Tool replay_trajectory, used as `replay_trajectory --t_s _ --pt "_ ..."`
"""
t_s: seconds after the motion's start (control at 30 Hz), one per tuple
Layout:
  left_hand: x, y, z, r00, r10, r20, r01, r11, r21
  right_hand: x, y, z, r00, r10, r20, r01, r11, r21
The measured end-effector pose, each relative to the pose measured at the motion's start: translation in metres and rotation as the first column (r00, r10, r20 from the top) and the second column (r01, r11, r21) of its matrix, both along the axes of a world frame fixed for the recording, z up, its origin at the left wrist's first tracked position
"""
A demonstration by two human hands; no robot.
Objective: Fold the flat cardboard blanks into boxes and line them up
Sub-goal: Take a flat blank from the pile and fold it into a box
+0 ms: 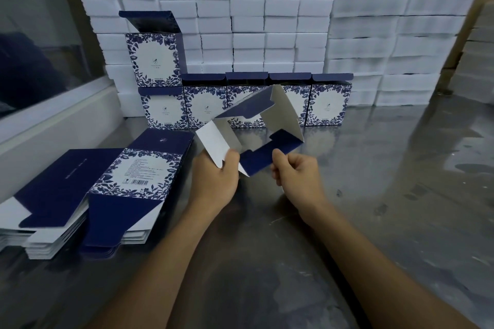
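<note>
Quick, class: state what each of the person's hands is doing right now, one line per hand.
Left hand: grips the white flap of the half-opened box blank.
Right hand: pinches the blank's dark blue bottom flap.

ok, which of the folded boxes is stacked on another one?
The leftmost box, lid flap up, sits atop the first box of the row. The other three stand directly on the table.

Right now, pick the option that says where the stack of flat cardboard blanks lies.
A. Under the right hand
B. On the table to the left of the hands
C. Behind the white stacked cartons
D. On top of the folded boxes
B: the stack of flat cardboard blanks lies on the metal table, left of the left hand and right hand, which hold a half-folded box.
</note>
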State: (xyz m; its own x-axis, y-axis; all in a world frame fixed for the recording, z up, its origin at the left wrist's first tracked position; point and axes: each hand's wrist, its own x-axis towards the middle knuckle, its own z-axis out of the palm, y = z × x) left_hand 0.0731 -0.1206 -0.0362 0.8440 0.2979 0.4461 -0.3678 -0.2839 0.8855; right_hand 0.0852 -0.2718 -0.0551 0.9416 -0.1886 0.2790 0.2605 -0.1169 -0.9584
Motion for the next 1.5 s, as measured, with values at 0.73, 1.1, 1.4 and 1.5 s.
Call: replay_trajectory --t_s 0.73,1.1,1.4,1.5 --pt "0.005 0.018 -0.002 0.974 0.135 0.183 -0.16 0.978 0.134 -0.001 -0.01 0.003 0.955 -0.218 0.2 0.249 0.958 -0.145" --pt "0.005 0.019 0.002 0.968 0.079 0.236 -0.119 0.98 0.159 -0.005 -0.006 0.008 0.966 0.126 0.224 -0.114 0.991 -0.065" --pt "0.0 0.01 0.005 0.969 0.087 0.23 -0.124 0.981 0.151 -0.006 -0.003 0.005 0.956 -0.028 0.294 0.078 0.984 -0.161" --pt "-0.003 0.007 0.006 0.967 0.077 0.242 -0.122 0.977 0.177 -0.007 -0.004 0.006 0.926 -0.11 0.361 0.183 0.968 -0.173"
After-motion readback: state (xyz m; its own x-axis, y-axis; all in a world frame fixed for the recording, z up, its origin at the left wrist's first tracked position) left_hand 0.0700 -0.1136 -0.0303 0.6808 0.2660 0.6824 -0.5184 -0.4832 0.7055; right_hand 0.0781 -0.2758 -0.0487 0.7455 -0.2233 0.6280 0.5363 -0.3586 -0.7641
